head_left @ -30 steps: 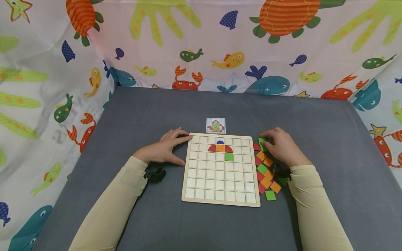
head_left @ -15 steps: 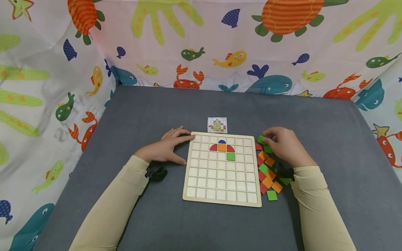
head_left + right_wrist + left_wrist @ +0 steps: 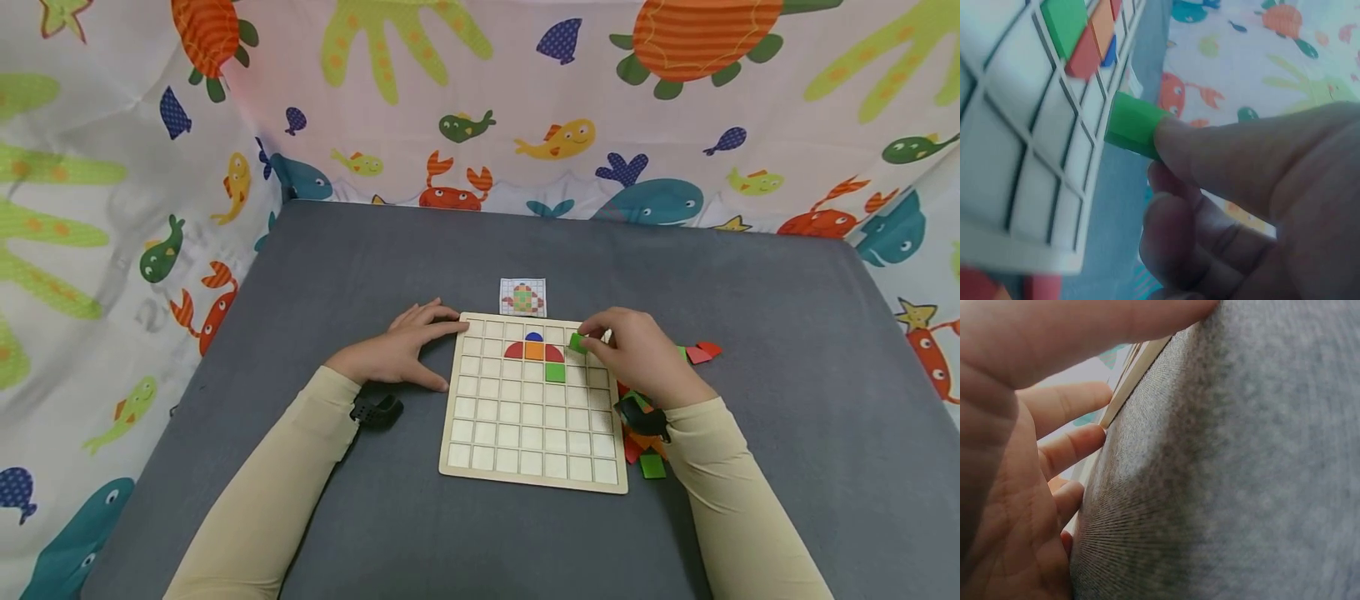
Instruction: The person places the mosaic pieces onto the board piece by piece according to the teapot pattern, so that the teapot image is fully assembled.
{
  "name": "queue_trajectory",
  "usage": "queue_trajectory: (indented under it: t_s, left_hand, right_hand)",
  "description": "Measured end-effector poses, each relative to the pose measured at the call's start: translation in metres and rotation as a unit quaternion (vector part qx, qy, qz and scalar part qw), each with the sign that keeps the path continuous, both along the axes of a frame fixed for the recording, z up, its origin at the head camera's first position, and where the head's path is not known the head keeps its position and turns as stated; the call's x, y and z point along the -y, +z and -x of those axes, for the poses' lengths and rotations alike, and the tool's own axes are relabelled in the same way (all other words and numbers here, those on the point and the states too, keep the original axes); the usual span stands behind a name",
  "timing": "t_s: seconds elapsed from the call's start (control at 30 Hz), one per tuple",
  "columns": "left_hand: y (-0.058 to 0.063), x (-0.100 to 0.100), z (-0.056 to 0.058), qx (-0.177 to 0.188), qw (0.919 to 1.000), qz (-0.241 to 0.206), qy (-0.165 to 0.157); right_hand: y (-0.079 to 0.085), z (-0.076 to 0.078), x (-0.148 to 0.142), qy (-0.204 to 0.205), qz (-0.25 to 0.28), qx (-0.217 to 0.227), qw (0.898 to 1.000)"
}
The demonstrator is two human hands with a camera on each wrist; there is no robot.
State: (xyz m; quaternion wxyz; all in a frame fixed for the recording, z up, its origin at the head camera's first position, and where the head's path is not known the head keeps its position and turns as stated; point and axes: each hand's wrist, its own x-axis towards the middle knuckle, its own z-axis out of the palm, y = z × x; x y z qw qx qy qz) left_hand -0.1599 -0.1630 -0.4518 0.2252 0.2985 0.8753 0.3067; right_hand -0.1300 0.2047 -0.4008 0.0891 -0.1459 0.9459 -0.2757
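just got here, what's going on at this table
A person's right hand pinches a green tile over the gridded board. The left hand touches its left side. Five pieces sit in it: one blue, one orange, two red, one green. Loose tiles lie to its right, a small pattern card beyond it.

Colour rundown: the board (image 3: 487, 408) mid-frame is pale cream with a grid of squares, and the pieces on it are a blue one (image 3: 534, 337), an orange square (image 3: 534, 351), two red ones (image 3: 513, 351) and a green square (image 3: 555, 372). The tile (image 3: 577, 342) at its upper right is bright green, and the loose pieces (image 3: 652, 467) right of centre are red, orange and green. Table (image 3: 375, 525)'s plain grey, sleeves (image 3: 262, 475) beige. The cloth (image 3: 510, 87) up top is whitish-pink, with orange wavy-striped turtles (image 3: 705, 37), red crabs (image 3: 453, 197) with striped claws, and teal whales (image 3: 660, 202).
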Motion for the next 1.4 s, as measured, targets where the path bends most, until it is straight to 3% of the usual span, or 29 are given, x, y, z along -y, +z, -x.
queue_trajectory:
  t_s: [0.43, 0.77, 1.4]
  left_hand:
    - [0.000, 0.000, 0.000, -0.001, 1.0000, 0.004, 0.002]
    - [0.003, -0.001, 0.000, 0.004, 1.0000, 0.003, 0.002]
    - [0.001, -0.001, 0.000, -0.002, 1.0000, 0.007, -0.002]
  right_hand:
    - [-0.006, -0.003, 0.036, 0.061, 0.009, 0.005, 0.998]
    - [-0.012, -0.003, 0.044, 0.104, 0.009, 0.008, 0.995]
    - [-0.021, -0.006, 0.046, 0.130, -0.002, -0.030, 0.991]
